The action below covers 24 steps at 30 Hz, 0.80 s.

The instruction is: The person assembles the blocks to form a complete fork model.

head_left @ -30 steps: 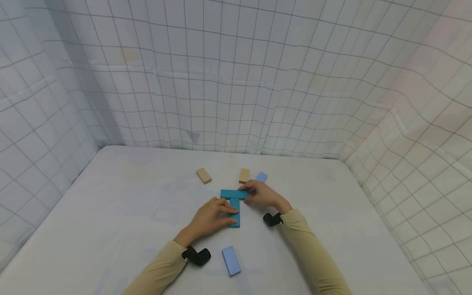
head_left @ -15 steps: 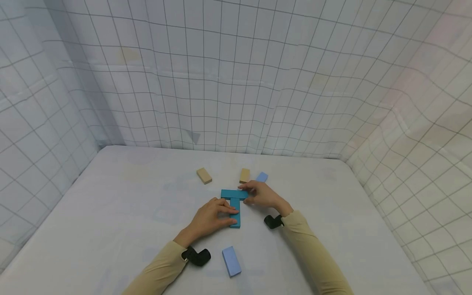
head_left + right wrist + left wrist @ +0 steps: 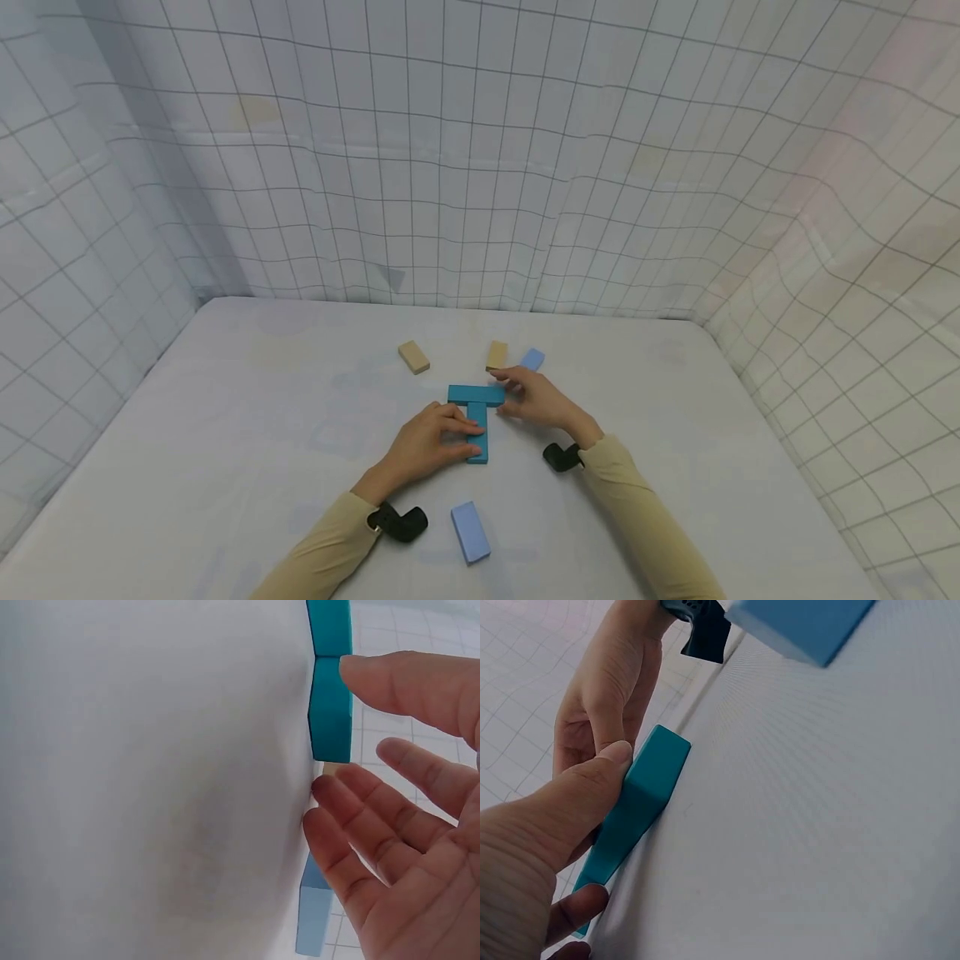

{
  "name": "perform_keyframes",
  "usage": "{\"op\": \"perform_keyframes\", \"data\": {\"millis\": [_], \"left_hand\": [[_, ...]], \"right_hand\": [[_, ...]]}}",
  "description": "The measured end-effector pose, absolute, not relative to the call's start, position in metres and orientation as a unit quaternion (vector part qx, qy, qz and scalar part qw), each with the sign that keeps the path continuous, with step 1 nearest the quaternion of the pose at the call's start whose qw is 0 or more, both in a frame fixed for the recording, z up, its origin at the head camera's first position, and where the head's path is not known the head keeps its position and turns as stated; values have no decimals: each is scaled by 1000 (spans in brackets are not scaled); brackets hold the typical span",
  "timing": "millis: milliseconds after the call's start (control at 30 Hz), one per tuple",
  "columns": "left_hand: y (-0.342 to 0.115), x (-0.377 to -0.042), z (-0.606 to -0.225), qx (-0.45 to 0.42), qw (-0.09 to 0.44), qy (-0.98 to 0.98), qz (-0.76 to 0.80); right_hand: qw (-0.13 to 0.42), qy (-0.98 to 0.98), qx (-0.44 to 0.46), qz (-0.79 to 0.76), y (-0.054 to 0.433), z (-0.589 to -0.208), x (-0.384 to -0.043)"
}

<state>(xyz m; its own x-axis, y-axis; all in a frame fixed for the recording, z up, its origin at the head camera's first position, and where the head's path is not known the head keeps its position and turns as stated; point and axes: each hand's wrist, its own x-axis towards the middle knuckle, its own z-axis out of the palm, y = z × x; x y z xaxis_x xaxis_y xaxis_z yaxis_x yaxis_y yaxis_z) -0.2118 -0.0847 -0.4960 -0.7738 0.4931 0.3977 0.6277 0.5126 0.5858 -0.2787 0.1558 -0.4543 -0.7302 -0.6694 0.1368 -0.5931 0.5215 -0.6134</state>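
Two teal blocks form a T on the white table in the head view: a crossbar block (image 3: 468,395) and a stem block (image 3: 477,414) meeting its near long side. My left hand (image 3: 427,442) holds the stem from its left, thumb and fingers over the top; in the left wrist view the thumb (image 3: 600,776) lies along the upper edge of the teal stem (image 3: 649,776). By the crossbar's right end is my right hand (image 3: 536,398), its fingers spread apart. In the right wrist view its thumb (image 3: 367,675) overlaps the teal crossbar (image 3: 330,712), and its other fingers hold nothing.
Behind the T lie two tan blocks, one left (image 3: 413,357) and one middle (image 3: 497,355), plus a light blue block (image 3: 532,359) partly behind my right hand. Another light blue block (image 3: 470,532) lies nearer me. A gridded white curtain (image 3: 450,167) surrounds the table (image 3: 262,400).
My right hand has let go of the crossbar's right end and drawn slightly to the right, uncovering that end. My left hand and the blocks stay in place.
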Motion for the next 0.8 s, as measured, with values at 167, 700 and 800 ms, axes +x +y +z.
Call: {"op": "perform_keyframes", "data": {"millis": [167, 700, 800], "left_hand": [[-85, -211, -495, -319, 86, -866, -375], [-83, -208, -494, -315, 84, -867, -377], [-83, -208, -494, -316, 92, -863, -383]], "right_hand": [[40, 878, -357, -317, 159, -453, -269], [-8, 831, -456, -317, 165, -451, -218], [36, 810, -470, -347, 165, -452, -209]]}}
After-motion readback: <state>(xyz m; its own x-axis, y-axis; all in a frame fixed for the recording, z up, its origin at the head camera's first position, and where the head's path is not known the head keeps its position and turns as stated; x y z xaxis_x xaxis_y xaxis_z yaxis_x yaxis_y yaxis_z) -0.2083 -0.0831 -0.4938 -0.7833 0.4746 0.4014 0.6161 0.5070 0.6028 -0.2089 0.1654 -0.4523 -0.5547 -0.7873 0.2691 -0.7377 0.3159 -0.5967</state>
